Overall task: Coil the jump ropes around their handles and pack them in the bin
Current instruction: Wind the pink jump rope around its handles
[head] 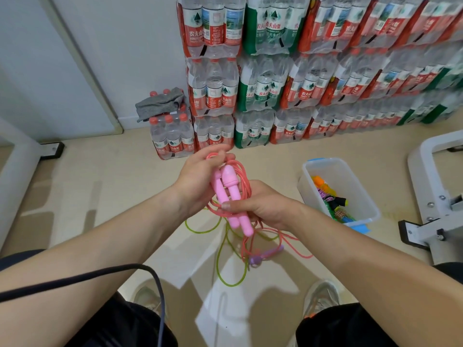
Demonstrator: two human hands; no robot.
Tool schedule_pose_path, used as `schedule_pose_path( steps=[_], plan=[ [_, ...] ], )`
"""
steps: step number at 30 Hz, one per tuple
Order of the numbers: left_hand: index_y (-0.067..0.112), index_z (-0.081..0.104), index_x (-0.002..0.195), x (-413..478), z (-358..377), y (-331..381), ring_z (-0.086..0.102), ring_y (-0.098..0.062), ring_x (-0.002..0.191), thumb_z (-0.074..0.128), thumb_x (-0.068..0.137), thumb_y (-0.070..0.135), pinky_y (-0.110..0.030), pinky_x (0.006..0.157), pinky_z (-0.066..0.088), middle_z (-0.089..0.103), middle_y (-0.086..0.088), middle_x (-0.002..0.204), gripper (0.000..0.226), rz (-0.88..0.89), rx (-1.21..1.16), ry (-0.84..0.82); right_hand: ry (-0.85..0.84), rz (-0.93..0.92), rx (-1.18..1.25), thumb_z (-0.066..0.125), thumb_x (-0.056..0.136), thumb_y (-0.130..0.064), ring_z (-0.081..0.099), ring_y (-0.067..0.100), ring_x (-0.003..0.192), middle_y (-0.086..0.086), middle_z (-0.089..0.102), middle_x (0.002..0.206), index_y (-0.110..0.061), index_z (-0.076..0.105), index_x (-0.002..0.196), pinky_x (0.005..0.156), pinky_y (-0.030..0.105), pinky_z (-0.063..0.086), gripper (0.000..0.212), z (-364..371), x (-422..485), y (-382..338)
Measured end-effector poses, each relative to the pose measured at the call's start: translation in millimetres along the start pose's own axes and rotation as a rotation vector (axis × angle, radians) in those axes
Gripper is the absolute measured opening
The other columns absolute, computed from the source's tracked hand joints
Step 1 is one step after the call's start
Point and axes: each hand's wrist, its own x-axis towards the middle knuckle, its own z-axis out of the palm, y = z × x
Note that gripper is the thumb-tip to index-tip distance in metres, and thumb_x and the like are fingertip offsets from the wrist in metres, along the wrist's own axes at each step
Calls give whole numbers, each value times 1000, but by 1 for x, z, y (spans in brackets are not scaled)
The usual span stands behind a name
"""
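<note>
Head view, looking down past two bare forearms. Raised in mid-frame, the left hand (198, 176), fingers curled, pinching the top of the gathered loops of the pink rope (245, 180) just above the heads of the pink handles (226, 191). Below and just beside it, the right hand (263, 206), wrapped round the lower half of both handles, thumb laid across them, handle tips poking out under the palm. Handles side by side, close to upright, leaning a little. Several turns of rope bunched alongside them between the two hands; the remaining length hanging slack down to the floor (125, 196) and trailing off to the right. Directly beneath the hands, on the floor, a yellow-green rope (220, 261) in loose loops, with a purple handle (265, 254) lying among the pink slack. To the right, well apart from the hands, a clear plastic bin (360, 194) standing open on the floor, holding other jump ropes (330, 199) with orange, black, green and blue parts; a blue lid (362, 228) showing under its near corner. Behind, against the wall, stacked shrink-wrapped packs of water bottles (275, 83), with a grey cloth (160, 102) draped over a low pack at the left. At the far right, part of a white metal frame (438, 216). Low on the left, a black cable (100, 272) arching in front of the left forearm. Along the bottom edge, dark trouser legs and two pale shoes (323, 296).
</note>
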Motion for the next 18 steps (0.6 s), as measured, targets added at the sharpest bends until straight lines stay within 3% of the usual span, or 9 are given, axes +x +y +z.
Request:
schedule_pose_path(
  steps=[3,6,7,10,13,15,18],
  plan=[
    [1,60,124,5,-3,3,60,-42,120,46,103,10,-55,109,44,63,-21,112,27,-92,-128,-44,32,-50,-61,77,86,-13,74,24,82,17,76,84,-7,72,101,66,24,52,18,-3,-3,-6],
    [1,59,127,5,-4,2,55,-44,127,49,100,10,-60,111,40,58,-28,129,30,-151,-191,-41,36,-56,-114,73,91,-18,65,9,53,2,69,59,-10,70,91,54,15,46,9,0,-9,-11],
    [2,59,129,5,-4,1,54,-45,128,51,98,11,-61,110,40,56,-30,135,33,-171,-207,-49,54,-61,-108,74,90,-24,62,12,49,5,67,56,-12,70,86,52,16,45,14,1,-10,-11],
    [4,56,132,2,-2,3,56,-45,126,51,98,14,-59,109,42,56,-30,136,36,-205,-209,-88,152,-76,-111,80,76,-48,58,28,58,38,60,70,-3,69,76,51,22,44,47,3,-7,-10],
    [3,53,134,-1,3,6,62,-37,113,47,101,16,-51,106,47,62,-24,128,36,-204,-211,-142,176,-92,-86,75,77,-52,54,25,56,44,55,73,12,64,86,47,21,41,66,3,-8,-11],
    [3,52,133,-3,4,6,63,-34,112,44,103,15,-49,104,48,64,-21,127,34,-200,-212,-176,147,-84,-69,74,86,-43,52,17,50,32,55,68,10,66,85,44,18,39,53,1,-9,-13],
    [5,54,129,-5,4,5,61,-33,113,43,103,15,-49,107,45,63,-21,130,30,-187,-190,-219,170,-88,-106,74,90,-30,56,11,51,13,60,61,-10,66,75,49,18,42,27,-2,-10,-15]
  ],
)
